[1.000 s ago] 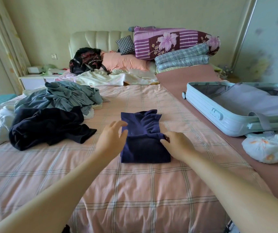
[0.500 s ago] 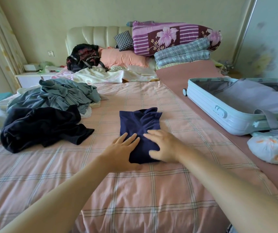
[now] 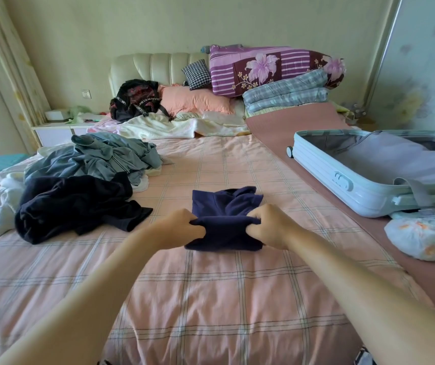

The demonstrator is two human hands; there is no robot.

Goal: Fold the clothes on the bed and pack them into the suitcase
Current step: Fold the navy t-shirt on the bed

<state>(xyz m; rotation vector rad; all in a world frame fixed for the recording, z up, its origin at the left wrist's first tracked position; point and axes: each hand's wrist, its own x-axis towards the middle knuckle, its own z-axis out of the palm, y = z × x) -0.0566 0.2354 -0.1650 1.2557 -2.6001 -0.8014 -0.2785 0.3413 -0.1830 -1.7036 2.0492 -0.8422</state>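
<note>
Folded navy top (image 3: 226, 206) sits mid-bed (image 3: 211, 299), dead ahead, with its long side running away from the person. Left hand (image 3: 182, 225) and right hand (image 3: 269, 225) each pinch a near corner, fingers curled into the cloth, with that edge lifted. Open suitcase (image 3: 342, 185) lies off to the right (the right hand's closer), so I'd guess it goes that way.

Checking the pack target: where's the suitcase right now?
Head view, right side: the open pale blue suitcase lies on the bed's dusty-pink strip, right of the folded navy garment, with a white plastic bag just on its near side.
</note>
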